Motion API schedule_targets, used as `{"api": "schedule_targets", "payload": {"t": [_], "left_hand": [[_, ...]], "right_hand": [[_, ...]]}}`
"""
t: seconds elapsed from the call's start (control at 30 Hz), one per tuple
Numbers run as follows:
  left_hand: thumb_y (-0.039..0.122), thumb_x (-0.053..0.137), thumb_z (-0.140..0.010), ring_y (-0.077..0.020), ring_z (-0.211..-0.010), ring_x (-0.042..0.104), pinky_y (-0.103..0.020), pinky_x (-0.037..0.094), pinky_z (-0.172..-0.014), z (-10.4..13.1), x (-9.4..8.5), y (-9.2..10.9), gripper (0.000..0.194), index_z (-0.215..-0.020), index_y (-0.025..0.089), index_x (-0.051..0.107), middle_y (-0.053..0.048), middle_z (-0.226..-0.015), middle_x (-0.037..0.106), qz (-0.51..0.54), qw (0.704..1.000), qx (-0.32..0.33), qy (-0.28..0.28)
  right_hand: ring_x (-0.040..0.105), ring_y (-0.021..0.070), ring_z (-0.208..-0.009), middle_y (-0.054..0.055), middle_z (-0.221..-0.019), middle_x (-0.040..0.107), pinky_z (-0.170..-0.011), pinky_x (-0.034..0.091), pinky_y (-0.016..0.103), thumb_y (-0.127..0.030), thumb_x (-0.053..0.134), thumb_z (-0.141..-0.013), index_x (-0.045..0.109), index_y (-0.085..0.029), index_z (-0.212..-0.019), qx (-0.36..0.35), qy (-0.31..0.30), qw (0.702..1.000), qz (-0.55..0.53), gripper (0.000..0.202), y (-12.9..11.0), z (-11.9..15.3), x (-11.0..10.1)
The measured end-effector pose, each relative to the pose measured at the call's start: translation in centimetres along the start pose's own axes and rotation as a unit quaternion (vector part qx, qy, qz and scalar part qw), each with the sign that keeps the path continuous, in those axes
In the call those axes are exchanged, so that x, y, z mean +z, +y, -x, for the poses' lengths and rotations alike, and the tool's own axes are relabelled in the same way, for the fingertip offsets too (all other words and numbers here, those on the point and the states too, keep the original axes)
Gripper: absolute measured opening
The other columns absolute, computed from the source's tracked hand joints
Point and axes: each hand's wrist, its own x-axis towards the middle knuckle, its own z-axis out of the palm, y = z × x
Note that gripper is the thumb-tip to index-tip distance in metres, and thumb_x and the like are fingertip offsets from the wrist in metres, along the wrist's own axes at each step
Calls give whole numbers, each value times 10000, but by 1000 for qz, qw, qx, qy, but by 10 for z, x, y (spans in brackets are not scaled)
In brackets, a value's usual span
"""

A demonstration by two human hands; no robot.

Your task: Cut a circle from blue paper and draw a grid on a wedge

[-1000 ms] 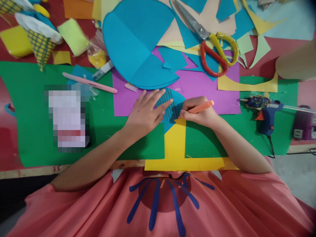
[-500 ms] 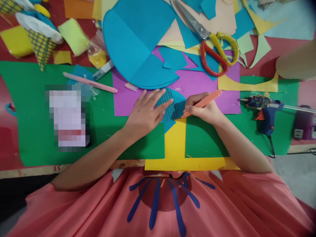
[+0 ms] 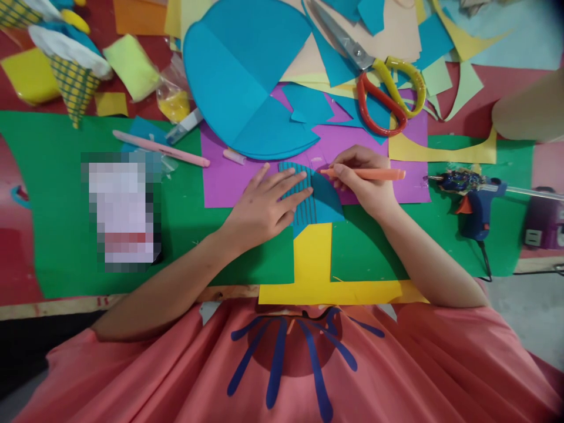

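A small blue paper piece with several dark lines on its left part lies over purple and green sheets. My left hand rests flat on its lined side, fingers spread. Between the thumb and fingers of my right hand is an orange marker, nearly level, its tip pointing left at the piece's upper edge. Whether the tip touches the paper is too small to tell. Just beyond the hands lies a large blue paper circle.
Red and yellow scissors lie on paper scraps at the back. A blue glue gun is at the right. A pink marker and a pixelated object are at the left; yellow paper is in front.
The orange marker has swung from slanted to nearly level, its tip moving up from the piece's lower edge. My right hand has shifted slightly. More of the blue piece's right part shows.
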Motion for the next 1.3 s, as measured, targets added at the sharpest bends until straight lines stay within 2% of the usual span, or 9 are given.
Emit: {"api": "schedule_targets", "payload": {"t": [0.1,0.23,0.43,0.63,0.83,1.13,1.3], "left_hand": [[173,492,-929,-284,-1291,523,-544,355,-1113,0,-1,1,365,-1279,191,595,-113,-1382,580,-8,999,39,22],[173,491,-924,-281,-1286,525,-538,366,-1112,-1,-2,2,369,-1274,205,604,-106,-1377,584,2,999,31,13],[196,479,-933,-274,-1305,507,-542,353,-1126,-1,-2,2,380,-1292,241,597,-87,-1393,571,-6,1000,21,-4],[178,507,-920,-289,-1269,537,-547,393,-1089,-1,-2,2,366,-1269,213,614,-103,-1361,593,-12,999,34,19],[186,486,-932,-273,-1316,494,-541,346,-1131,-1,-2,3,380,-1291,237,600,-89,-1401,564,5,1000,14,-9],[191,483,-932,-277,-1305,504,-534,355,-1123,-2,-2,2,378,-1286,235,607,-92,-1390,573,5,1000,17,-3],[203,486,-935,-273,-1320,490,-543,336,-1136,-2,-3,2,382,-1297,251,597,-81,-1406,560,12,1000,8,-19]], "right_hand": [[588,109,-572,-3,-653,650,-528,479,256,-354,689,-805,627,-182,-724,-3,1,999,36,200,0,1,1],[579,114,-584,6,-657,653,-516,461,255,-268,658,-793,626,-175,-708,7,-1,998,56,130,-1,1,1],[578,113,-599,20,-701,674,-544,455,259,-291,660,-809,622,-165,-728,-2,-18,997,69,155,0,0,0],[565,98,-602,1,-683,658,-567,428,245,-251,640,-813,633,-160,-711,-13,-22,996,87,137,1,0,1],[557,101,-593,12,-693,667,-561,423,252,-263,649,-796,625,-164,-692,-13,-18,996,90,146,1,0,1],[577,114,-617,12,-702,683,-574,434,257,-261,644,-788,613,-168,-694,-15,-18,995,95,136,0,0,2],[565,118,-623,9,-673,655,-582,415,263,-223,639,-791,595,-168,-681,-20,-19,993,114,130,1,0,1]]}}
